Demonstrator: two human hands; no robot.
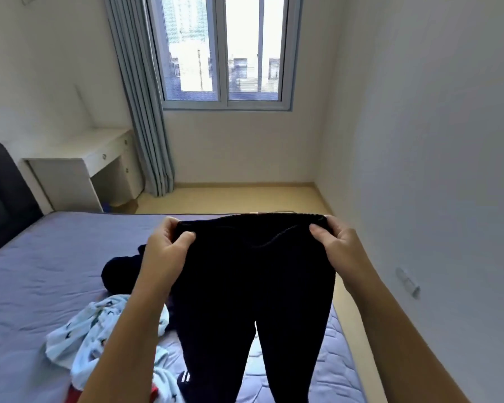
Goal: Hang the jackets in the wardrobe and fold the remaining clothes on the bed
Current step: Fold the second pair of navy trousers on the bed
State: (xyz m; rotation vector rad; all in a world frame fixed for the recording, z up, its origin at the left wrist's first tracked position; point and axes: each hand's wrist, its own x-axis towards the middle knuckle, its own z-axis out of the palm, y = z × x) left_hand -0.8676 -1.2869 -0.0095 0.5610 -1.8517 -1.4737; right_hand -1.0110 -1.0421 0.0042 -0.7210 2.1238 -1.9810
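I hold a pair of black trousers [253, 280] up over the bed [41, 274] by the waistband, legs hanging down. My left hand [166, 248] pinches the waistband's left corner. My right hand [336, 242] pinches its right corner. On the purple sheet below lies a pale blue patterned garment [99, 330]. A dark garment [120, 269] is bunched behind my left forearm. A dark piece with white stripes [184, 379] shows near the bottom, beside a bit of red cloth.
A white desk [99, 152] stands against the far left wall beside a grey-blue curtain [140, 97] and a window [224, 48]. The dark headboard [0, 193] is at the left. A strip of yellow floor runs between the bed and the right wall [434, 141].
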